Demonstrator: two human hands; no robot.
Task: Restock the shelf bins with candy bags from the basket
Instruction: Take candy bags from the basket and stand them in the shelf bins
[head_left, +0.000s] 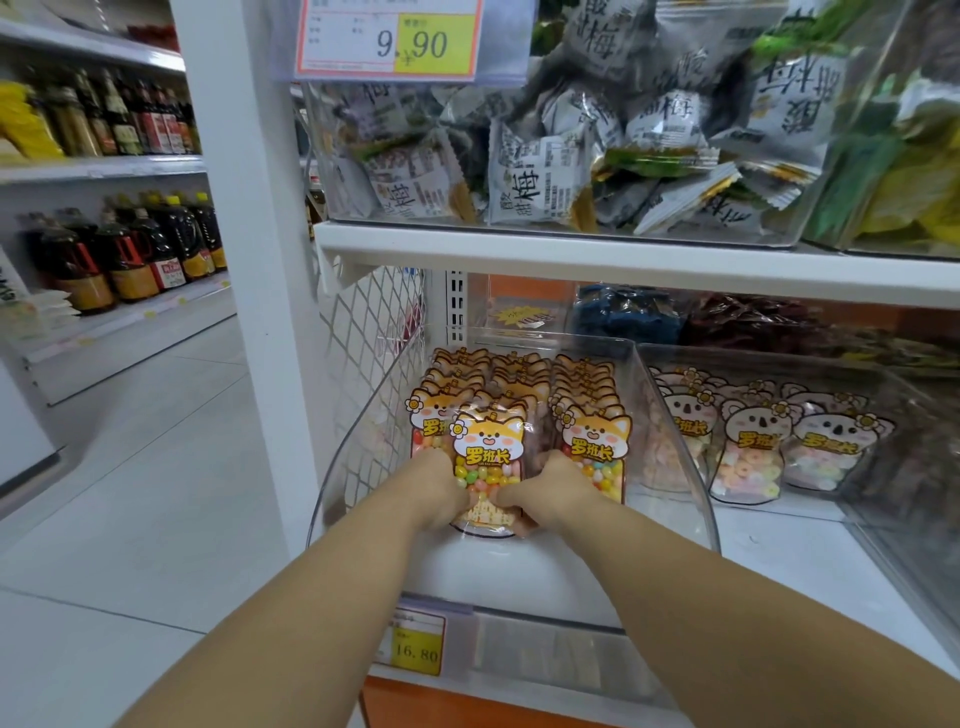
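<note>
Entry: fox-faced clear plastic candy bag of mixed-colour jelly beans (487, 457). Held upright by its lower edge between left hand (441, 491) and right hand (551, 488), both closed round it, thumbs on the front face, fingers hidden behind. Sits at the front of the middle row inside the clear plastic shelf bin (675, 449); contact with the bin floor not discernible.

Risks, as judged. Tipping forward on release: nothing on the wrist side of the bag to prop it, only bare bin floor. Slumping sideways if set down off-square on its rounded soft base. Knocking over the front bag of the left row (434, 415), just beyond the left hand, or the front bag of the right row (596, 447), just beside the right hand, on withdrawal. Crushing the packed middle row (519, 371) behind if pushed back hard.

Surroundings. Right of the right hand: second clear bin of koala-faced bags of pastel ring sweets (753, 447). Above both hands: white shelf board (571, 254) bearing a clear bin of grey-white plum packets (545, 171), limiting headroom. Left of the left hand: white wire mesh panel (363, 332). Below the wrists: yellow price label marked 16.80 (415, 649). Far left: dark bottles (130, 260) on another shelf. Basket not in view.
</note>
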